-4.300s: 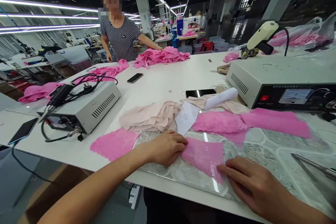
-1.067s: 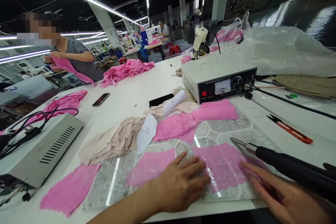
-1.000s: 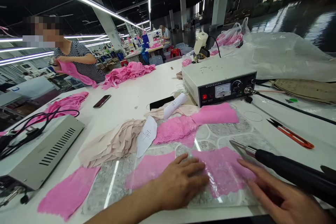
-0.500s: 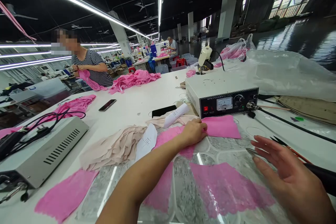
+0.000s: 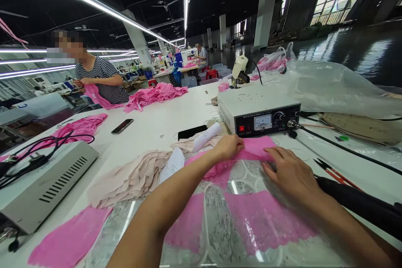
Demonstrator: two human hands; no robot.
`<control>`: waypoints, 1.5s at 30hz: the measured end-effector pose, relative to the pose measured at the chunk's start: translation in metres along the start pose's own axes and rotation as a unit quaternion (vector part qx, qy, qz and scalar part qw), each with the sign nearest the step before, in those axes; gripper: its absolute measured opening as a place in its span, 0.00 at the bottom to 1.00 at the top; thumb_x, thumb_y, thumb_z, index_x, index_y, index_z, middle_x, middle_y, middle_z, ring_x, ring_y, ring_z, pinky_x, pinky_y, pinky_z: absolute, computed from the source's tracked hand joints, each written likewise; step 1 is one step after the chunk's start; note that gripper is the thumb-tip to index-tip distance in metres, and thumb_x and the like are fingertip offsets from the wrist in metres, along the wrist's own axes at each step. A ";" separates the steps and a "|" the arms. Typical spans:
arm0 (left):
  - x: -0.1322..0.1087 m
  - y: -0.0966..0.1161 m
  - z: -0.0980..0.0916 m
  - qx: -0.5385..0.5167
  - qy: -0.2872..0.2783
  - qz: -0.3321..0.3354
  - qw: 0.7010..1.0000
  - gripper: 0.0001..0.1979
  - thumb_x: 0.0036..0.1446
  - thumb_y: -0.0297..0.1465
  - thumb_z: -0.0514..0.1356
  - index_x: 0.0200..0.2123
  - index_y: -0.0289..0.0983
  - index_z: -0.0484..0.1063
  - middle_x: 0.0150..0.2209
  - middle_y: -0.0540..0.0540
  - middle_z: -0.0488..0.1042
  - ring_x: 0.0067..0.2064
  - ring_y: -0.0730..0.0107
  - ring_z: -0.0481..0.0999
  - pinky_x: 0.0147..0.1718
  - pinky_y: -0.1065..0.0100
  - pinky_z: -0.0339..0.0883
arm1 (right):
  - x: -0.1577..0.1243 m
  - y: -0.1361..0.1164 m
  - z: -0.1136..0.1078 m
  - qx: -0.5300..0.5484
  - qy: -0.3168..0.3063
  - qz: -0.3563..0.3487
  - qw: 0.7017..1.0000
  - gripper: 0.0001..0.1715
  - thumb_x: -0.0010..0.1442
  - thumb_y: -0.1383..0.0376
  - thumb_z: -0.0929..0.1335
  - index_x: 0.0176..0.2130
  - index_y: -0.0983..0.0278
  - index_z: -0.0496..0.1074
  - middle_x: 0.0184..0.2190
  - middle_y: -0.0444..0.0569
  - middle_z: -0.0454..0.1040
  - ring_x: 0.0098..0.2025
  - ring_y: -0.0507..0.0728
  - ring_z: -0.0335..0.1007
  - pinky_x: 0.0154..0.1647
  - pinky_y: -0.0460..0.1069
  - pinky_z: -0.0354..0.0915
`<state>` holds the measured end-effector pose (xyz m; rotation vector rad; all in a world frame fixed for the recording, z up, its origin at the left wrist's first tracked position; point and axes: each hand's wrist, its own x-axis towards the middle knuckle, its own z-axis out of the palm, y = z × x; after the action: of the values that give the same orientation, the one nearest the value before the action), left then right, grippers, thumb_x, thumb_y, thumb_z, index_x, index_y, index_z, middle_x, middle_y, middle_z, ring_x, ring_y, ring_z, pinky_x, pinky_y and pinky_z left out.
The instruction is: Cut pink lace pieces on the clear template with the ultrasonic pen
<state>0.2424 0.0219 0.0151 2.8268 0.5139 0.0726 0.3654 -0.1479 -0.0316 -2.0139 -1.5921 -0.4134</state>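
A strip of pink fabric (image 5: 256,145) lies in front of the grey control box, its left part bunched under my hand. My left hand (image 5: 230,147) grips its left part with the fingertips. My right hand (image 5: 289,171) has thumb and fingers at the strip's right end, pinching the edge. A black handle (image 5: 348,199) runs under or behind my right hand; whether the palm also holds it, I cannot tell. Below the hands, clear plastic templates (image 5: 220,217) cover the marbled work surface, with a scalloped pink piece (image 5: 266,222) among them.
The control box (image 5: 260,111) with its black cable stands behind the hands. Red-handled snips (image 5: 336,171) lie at right. Beige fabric pieces (image 5: 132,178), a white paper (image 5: 173,165) and another grey box (image 5: 50,184) are at left. A co-worker (image 5: 100,77) handles pink fabric across the table.
My right hand has moved left and forward onto the fabric strip's right end, and its fingers have closed there. My left hand stays on the strip. The view has shifted slightly.
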 end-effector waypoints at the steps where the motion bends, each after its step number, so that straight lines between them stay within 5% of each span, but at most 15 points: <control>1: -0.001 0.000 -0.003 -0.002 0.006 0.007 1.000 0.16 0.64 0.36 0.58 0.51 0.34 0.68 0.50 0.42 0.71 0.47 0.63 0.74 0.45 0.57 0.72 | 0.003 0.000 0.004 -0.021 -0.001 -0.006 1.000 0.14 0.59 0.65 0.63 0.44 0.67 0.71 0.43 0.57 0.72 0.42 0.63 0.67 0.36 0.55 0.65; 6: -0.015 -0.003 -0.017 -0.014 0.037 0.043 0.998 0.14 0.64 0.36 0.58 0.48 0.34 0.69 0.47 0.43 0.72 0.45 0.65 0.74 0.44 0.58 0.71 | 0.009 0.004 0.011 -0.082 0.008 -0.046 0.995 0.07 0.62 0.70 0.63 0.38 0.67 0.71 0.34 0.49 0.71 0.37 0.57 0.66 0.37 0.52 0.63; 10: -0.049 -0.014 -0.026 -0.029 0.050 0.063 0.996 0.08 0.66 0.29 0.54 0.38 0.33 0.72 0.42 0.45 0.74 0.44 0.68 0.73 0.47 0.64 0.67 | 0.001 -0.009 0.002 -0.068 0.037 -0.105 0.991 0.14 0.65 0.68 0.59 0.37 0.66 0.72 0.34 0.53 0.73 0.36 0.61 0.68 0.36 0.54 0.62; 19: -0.189 -0.032 -0.030 -0.056 0.039 0.043 0.997 0.09 0.64 0.25 0.54 0.34 0.35 0.73 0.40 0.44 0.74 0.42 0.69 0.74 0.45 0.70 0.65 | -0.015 -0.109 -0.001 0.033 0.051 -0.262 0.963 0.14 0.66 0.59 0.61 0.37 0.66 0.70 0.34 0.53 0.73 0.34 0.60 0.69 0.36 0.53 0.61; 25: -0.221 -0.030 -0.032 -0.052 0.066 0.011 0.996 0.07 0.64 0.26 0.55 0.36 0.34 0.72 0.39 0.44 0.74 0.41 0.68 0.74 0.42 0.70 0.66 | -0.007 -0.158 0.019 0.035 0.037 -0.289 0.956 0.10 0.62 0.63 0.62 0.36 0.67 0.69 0.29 0.53 0.70 0.29 0.60 0.66 0.29 0.52 0.57; 29: -0.235 -0.037 -0.037 -0.054 0.072 0.016 0.996 0.07 0.64 0.26 0.54 0.36 0.34 0.73 0.40 0.44 0.74 0.43 0.68 0.74 0.45 0.70 0.65 | -0.005 -0.165 0.020 0.056 0.032 -0.335 0.940 0.13 0.61 0.74 0.59 0.32 0.65 0.70 0.29 0.51 0.71 0.30 0.58 0.67 0.30 0.52 0.58; 37: -0.306 -0.043 -0.023 -0.034 0.037 0.066 0.997 0.10 0.64 0.26 0.53 0.34 0.34 0.73 0.51 0.39 0.74 0.50 0.61 0.74 0.50 0.63 0.65 | -0.045 -0.184 0.008 0.168 -0.018 -0.431 0.887 0.16 0.63 0.77 0.58 0.41 0.69 0.72 0.34 0.52 0.74 0.34 0.56 0.69 0.35 0.50 0.66; 45: -0.336 -0.040 -0.007 0.011 0.032 0.060 0.998 0.07 0.62 0.29 0.55 0.35 0.35 0.73 0.53 0.41 0.74 0.57 0.56 0.71 0.59 0.56 0.59 | -0.044 -0.171 0.002 0.226 -0.047 -0.396 0.889 0.13 0.64 0.71 0.60 0.43 0.64 0.72 0.37 0.51 0.75 0.37 0.55 0.72 0.36 0.49 0.70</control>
<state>-0.0860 -0.0585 0.0103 2.8816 0.3613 0.1828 0.1891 -0.1537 -0.0198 -0.9903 -2.2821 -0.1933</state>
